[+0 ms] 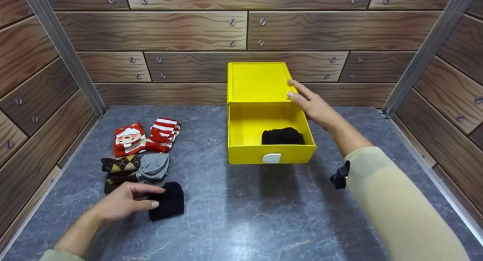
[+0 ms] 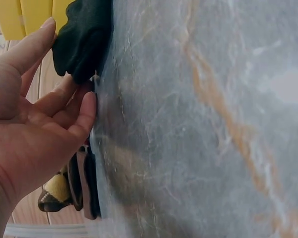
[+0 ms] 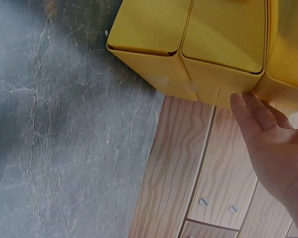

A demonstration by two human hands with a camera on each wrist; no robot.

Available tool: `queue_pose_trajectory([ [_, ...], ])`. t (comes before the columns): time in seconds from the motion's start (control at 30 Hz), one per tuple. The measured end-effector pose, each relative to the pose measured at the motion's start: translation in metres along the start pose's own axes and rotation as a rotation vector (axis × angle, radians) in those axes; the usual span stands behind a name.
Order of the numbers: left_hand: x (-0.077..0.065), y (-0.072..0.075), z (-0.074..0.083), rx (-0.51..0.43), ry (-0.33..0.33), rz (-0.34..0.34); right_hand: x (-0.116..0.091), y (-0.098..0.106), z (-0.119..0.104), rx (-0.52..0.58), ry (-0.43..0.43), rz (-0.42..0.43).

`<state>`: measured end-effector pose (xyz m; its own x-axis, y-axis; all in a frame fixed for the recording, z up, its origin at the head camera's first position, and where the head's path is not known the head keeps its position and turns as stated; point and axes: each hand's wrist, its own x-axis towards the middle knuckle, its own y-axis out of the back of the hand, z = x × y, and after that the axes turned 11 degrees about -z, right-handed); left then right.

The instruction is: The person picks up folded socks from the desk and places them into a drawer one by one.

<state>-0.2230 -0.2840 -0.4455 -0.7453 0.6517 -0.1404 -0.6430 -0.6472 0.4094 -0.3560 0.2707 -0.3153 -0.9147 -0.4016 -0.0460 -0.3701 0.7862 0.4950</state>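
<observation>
My left hand (image 1: 120,202) is at the left edge of a folded black sock bundle (image 1: 169,201) on the table, thumb and index finger apart over it. In the left wrist view the thumb lies against the dark cloth (image 2: 87,39), the other fingers loosely bent below. My right hand (image 1: 315,108) rests its fingertips on the right side of a yellow drawer box (image 1: 258,82). Its top drawer (image 1: 247,154), with a white pull (image 1: 271,158), is drawn out and holds another black bundle (image 1: 283,136). The right wrist view shows the fingers touching the box's yellow side (image 3: 221,91).
Left on the grey marbled table (image 1: 203,231) lie red Christmas socks (image 1: 128,139), a red-and-white striped bundle (image 1: 165,132), brown argyle socks (image 1: 120,165) and grey socks (image 1: 154,166). Wood-patterned panels (image 1: 158,31) wall the table at the back and sides.
</observation>
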Motion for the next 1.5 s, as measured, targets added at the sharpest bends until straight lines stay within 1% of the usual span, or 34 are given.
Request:
queue_pose_trajectory([
  [0.27, 0.0, -0.003, -0.004, 0.013, 0.001, -0.008, 0.0, -0.001, 0.002, 0.029, 0.029, -0.033],
  [0.43, 0.001, -0.005, -0.004, 0.042, -0.002, 0.004, 0.002, 0.0, 0.003, 0.004, 0.024, -0.024],
  [0.6, 0.004, -0.004, -0.005, 0.101, -0.006, 0.014, 0.001, 0.001, 0.001, -0.007, 0.021, -0.016],
  [0.73, 0.006, -0.003, -0.005, 0.119, -0.013, 0.015, 0.0, 0.002, -0.001, -0.007, 0.018, -0.006],
  [1.03, 0.009, -0.003, -0.003, 0.164, 0.024, 0.052, 0.0, 0.001, -0.002, -0.013, 0.025, -0.002],
  [1.27, 0.011, -0.004, -0.002, 0.19, 0.038, 0.059, -0.001, 0.001, 0.0, 0.024, 0.041, -0.017],
  [1.4, 0.012, -0.006, -0.003, 0.202, 0.041, 0.074, -0.001, 0.0, 0.0, 0.007, 0.037, -0.012],
  [1.5, 0.012, -0.008, -0.004, 0.191, 0.042, 0.084, -0.001, 0.0, 0.002, -0.003, 0.033, -0.012],
])
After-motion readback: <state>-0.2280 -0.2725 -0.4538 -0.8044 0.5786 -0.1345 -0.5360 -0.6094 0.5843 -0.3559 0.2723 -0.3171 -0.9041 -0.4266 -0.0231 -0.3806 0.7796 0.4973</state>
